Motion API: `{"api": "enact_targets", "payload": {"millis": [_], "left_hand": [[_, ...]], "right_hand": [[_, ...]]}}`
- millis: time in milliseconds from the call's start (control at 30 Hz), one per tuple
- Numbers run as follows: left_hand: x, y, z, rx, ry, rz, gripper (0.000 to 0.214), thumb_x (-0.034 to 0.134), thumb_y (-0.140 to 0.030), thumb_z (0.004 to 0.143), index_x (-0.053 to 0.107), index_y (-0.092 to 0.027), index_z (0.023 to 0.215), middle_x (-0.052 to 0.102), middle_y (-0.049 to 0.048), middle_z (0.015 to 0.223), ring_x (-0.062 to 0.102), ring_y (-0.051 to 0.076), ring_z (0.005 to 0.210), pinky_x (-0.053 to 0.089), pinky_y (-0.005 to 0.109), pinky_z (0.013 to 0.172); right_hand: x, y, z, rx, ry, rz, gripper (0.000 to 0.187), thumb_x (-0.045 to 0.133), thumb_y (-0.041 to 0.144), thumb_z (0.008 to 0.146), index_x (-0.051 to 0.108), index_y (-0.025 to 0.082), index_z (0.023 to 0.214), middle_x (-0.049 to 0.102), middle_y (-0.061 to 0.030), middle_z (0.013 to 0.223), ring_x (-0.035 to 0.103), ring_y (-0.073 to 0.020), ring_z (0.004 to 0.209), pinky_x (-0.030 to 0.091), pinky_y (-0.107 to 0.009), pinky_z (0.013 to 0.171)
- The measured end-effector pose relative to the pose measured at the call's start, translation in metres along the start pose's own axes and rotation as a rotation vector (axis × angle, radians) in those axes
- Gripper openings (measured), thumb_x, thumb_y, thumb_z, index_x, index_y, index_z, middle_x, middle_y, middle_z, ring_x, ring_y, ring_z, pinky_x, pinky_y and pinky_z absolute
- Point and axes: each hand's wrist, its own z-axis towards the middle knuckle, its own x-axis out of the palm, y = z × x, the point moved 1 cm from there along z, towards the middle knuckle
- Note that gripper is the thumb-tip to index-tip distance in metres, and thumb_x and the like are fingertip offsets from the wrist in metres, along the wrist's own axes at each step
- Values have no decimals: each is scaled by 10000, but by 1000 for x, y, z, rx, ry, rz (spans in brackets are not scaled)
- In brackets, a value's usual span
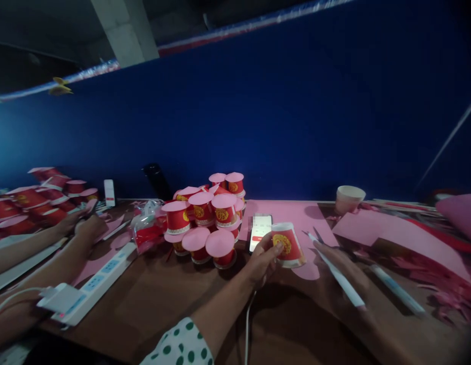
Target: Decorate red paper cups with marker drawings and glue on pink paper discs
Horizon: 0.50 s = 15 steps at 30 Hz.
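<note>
Dotted sleeve (180,345); left hand (264,262) clamps red cup (290,248), overlaps phone (260,228); right hand (349,271) grips slim white tool (340,275); pink-capped cups (202,213) stand leftward.

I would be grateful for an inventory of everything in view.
Pink-topped cups: about a dozen, red, centre pile
Other cups: many, red, far left
Held cup: one, red, left hand
Pen-like tool: one, white, right hand
Marker: one, white-blue, right
Pale cup: one, whitish, right
Flat phone: one, bright-screened, centre
Upright phone: one, white, left
Paper: several pieces, pink, centre, left and right
Power strip: one, white, left
Bag: one, clear, left of centre pile
Unclear object: one, black, behind bag
Table: one, brown, beneath
Partition: one, blue, behind
Pillar: one, grey, top left
Co-worker's hands: two, left
Sleeve: one, white, green-dotted, front
Left hand: one, centre
Right hand: one, right
</note>
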Motion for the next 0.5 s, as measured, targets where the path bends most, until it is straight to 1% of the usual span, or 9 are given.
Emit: {"api": "enact_targets", "payload": {"millis": [100, 233, 333, 500], "left_hand": [[1, 1, 0, 11, 18, -8, 436, 747, -264, 682, 603, -169, 1082, 663, 93, 1022, 604, 252, 1010, 430, 428, 928], [1, 1, 0, 20, -9, -14, 413, 746, -251, 683, 611, -164, 1064, 670, 85, 987, 606, 244, 1003, 414, 433, 949], [2, -1, 0, 28, -33, 2, 436, 753, -250, 674, 608, -154, 1074, 670, 91, 986, 615, 245, 980, 415, 439, 948], [1, -2, 1, 25, -27, 10, 412, 729, -226, 703, 601, -159, 1089, 671, 83, 1002, 619, 232, 969, 432, 435, 940]], "right_hand": [[0, 1, 1, 11, -10, 39, 308, 546, 125, 808, 606, 190, 1104, 693, -95, 932, 653, -228, 756, 527, -370, 651], [0, 1, 0, 53, -32, 58, 279, 542, 106, 806, 623, 184, 1062, 685, -84, 890, 642, -222, 752, 516, -353, 619], [0, 1, -1, 106, -47, 52, 258, 530, 106, 817, 622, 176, 1047, 675, -83, 871, 637, -216, 746, 513, -347, 616], [1, 1, 0, 206, -87, 79, 236, 552, 112, 812, 616, 174, 1030, 649, -67, 845, 628, -200, 734, 516, -337, 624]]}}
